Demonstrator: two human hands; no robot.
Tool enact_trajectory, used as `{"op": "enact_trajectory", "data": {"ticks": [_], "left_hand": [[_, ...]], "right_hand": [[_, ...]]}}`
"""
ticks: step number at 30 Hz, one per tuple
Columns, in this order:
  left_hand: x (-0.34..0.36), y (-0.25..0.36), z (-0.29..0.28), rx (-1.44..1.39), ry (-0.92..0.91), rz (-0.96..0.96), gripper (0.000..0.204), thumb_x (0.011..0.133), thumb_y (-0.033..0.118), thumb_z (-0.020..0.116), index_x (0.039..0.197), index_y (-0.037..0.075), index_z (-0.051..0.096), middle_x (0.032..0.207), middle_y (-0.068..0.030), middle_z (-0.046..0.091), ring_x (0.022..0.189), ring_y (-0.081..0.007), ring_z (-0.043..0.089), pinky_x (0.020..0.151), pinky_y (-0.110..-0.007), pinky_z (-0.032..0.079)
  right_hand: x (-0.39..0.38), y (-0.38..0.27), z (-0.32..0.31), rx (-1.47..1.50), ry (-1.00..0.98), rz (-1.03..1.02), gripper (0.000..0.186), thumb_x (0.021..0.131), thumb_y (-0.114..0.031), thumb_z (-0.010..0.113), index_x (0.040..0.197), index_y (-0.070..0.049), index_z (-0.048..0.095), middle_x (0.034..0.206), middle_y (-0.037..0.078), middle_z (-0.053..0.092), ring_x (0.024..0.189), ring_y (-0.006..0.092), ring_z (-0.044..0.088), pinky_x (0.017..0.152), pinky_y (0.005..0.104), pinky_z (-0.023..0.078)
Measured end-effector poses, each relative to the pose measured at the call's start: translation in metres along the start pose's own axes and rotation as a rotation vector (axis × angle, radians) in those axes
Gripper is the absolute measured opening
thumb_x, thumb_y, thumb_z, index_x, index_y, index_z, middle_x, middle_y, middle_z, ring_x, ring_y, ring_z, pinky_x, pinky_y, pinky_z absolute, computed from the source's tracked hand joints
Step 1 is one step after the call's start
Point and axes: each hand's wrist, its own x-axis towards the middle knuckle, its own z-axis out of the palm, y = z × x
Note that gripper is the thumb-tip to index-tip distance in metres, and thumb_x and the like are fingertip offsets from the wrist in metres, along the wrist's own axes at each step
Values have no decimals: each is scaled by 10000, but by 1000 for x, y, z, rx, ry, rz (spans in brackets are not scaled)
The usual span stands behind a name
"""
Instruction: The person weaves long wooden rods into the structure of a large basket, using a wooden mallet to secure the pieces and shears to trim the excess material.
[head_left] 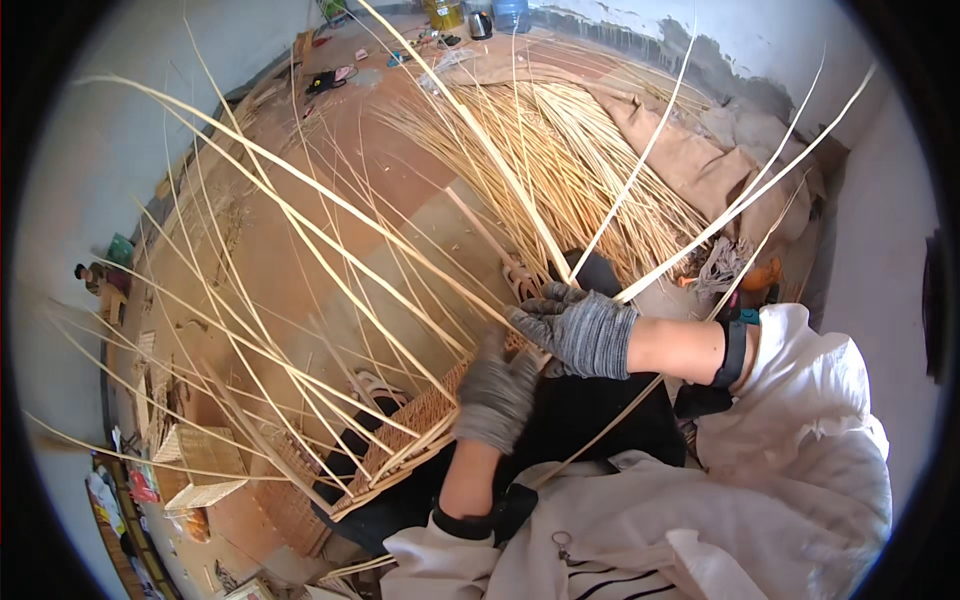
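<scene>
Across my lap lies a partly woven wicker basket (425,415), its long pale willow rods (330,260) fanning out to the left and away from me. My right hand (580,332), in a grey knit glove, is at the basket's right end. Its fingers are bent around the base of a willow rod, beside several more upright rods. Against the near edge of the weave is my left hand (495,395), gloved the same way. Motion blurs its fingers, and whatever they grip cannot be made out.
A large heap of peeled willow rods (560,160) is spread on the floor ahead, next to a brown cloth (690,165). Woven boxes (205,455) stand at the left. A kettle (480,25) and a blue water jug (512,15) are by the far wall.
</scene>
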Motion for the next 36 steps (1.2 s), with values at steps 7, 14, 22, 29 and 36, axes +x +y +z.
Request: {"op": "enact_trajectory", "data": {"ticks": [7,14,22,29,36], "left_hand": [[18,33,-14,-182,26,-500,337,813,303,507,911,1,620,948,-147,608,917,-268,557,809,-318,399],[19,27,-12,-80,11,-473,374,806,358,492,962,41,614,972,-159,595,927,-296,549,829,-342,393],[15,42,-10,-64,77,-489,364,810,331,494,928,5,608,931,-168,597,878,-273,561,795,-321,402],[10,44,-5,-106,132,-508,379,826,283,502,1009,-44,561,987,-186,582,911,-251,556,818,-293,400],[4,38,2,-89,231,-403,407,831,285,492,1031,-67,536,1019,-194,568,950,-287,543,839,-325,395]], "right_hand": [[-17,32,-56,7,329,-5,650,612,-451,645,1076,-21,496,1008,154,540,1003,307,481,867,379,371],[1,45,-75,-112,116,82,641,597,-521,644,934,12,525,570,137,557,624,302,553,732,343,392],[-2,23,-63,352,296,-24,248,727,-154,577,945,-40,550,660,106,589,693,275,591,611,350,490],[28,4,-25,554,-78,398,236,775,-204,514,958,-54,532,724,149,605,678,295,599,628,371,471],[67,20,-81,1307,335,537,268,806,-117,517,1066,-51,521,892,84,581,681,150,554,573,258,453]]}}
